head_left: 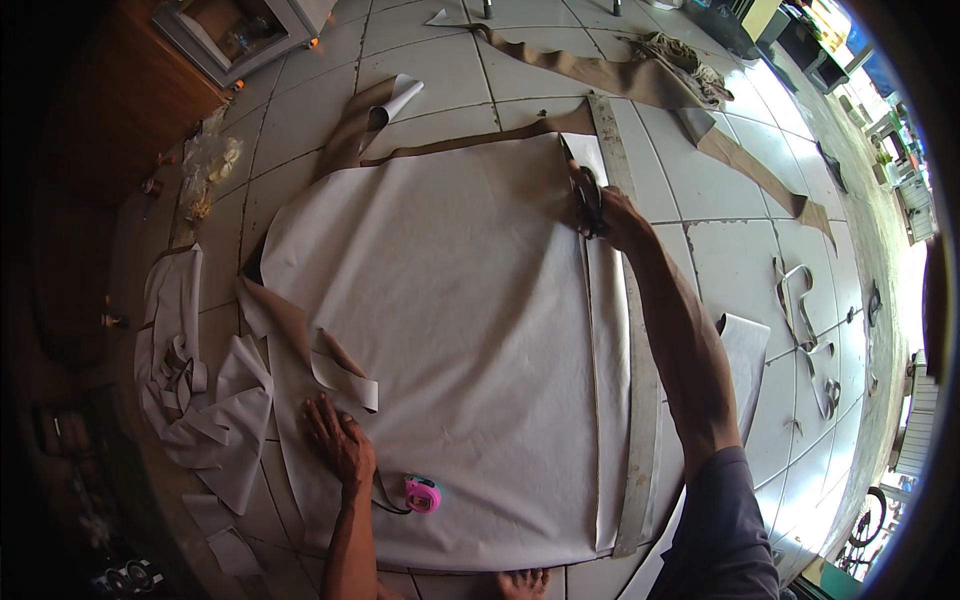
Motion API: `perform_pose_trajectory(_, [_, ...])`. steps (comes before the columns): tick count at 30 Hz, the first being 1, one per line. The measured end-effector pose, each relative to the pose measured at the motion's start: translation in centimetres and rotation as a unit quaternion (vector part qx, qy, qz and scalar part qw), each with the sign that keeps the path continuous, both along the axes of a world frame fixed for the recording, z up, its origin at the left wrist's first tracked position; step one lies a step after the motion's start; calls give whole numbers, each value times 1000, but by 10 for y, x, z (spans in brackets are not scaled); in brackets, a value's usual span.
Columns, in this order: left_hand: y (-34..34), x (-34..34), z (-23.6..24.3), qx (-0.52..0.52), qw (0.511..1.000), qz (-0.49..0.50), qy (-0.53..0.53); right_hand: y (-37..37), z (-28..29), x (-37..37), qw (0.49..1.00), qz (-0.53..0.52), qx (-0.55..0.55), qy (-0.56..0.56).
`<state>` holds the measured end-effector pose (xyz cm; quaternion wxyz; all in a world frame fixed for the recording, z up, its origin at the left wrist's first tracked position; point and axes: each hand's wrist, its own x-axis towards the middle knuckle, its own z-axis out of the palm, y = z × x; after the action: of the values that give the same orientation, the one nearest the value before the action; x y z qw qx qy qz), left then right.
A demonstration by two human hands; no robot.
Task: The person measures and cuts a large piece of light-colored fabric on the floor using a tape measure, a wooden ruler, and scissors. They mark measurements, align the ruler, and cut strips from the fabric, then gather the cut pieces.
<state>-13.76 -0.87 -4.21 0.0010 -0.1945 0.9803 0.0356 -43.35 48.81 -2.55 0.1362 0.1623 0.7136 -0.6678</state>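
A large sheet of pale-backed, brown-faced material point(450, 290), like upholstery cloth or imitation leather, lies spread on the floor. My right hand point(622, 218) is closed on dark-handled scissors point(587, 200) near the sheet's far right corner. The blades point away from me, along a cut line that runs down the right side. Flat on the sheet's near left part rests my left hand point(340, 440), fingers spread, holding nothing. A pink tape measure point(422, 493) sits just right of it. Along the right edge lies a long metal straightedge point(642, 400).
Crumpled offcuts point(215, 410) lie on the tiles at left. Long brown strips point(590, 80) stretch across the far side and far right. Narrow bands point(800, 310) curl at right. A wooden cabinet point(150, 80) stands far left, and my bare foot point(523, 583) is at the near edge.
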Motion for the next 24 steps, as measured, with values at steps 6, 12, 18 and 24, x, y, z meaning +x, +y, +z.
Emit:
perform_pose_trajectory(6, [-5, 6, 2, -11, 1000, -11, 11, 1, 0, -10, 999, 30, 35, 26])
perform_pose_trajectory(12, [-8, 11, 1, -2, 1000, -10, 10, 3, 0, -22, 999, 40, 3, 1])
perform_pose_trajectory(18, [-7, 11, 1, 6, 1000, -11, 15, 6, -7, -33, 999, 33, -12, 36])
perform_pose_trajectory(24, [-7, 11, 1, 8, 1000, -8, 8, 17, -26, -45, 996, 42, -73, 44])
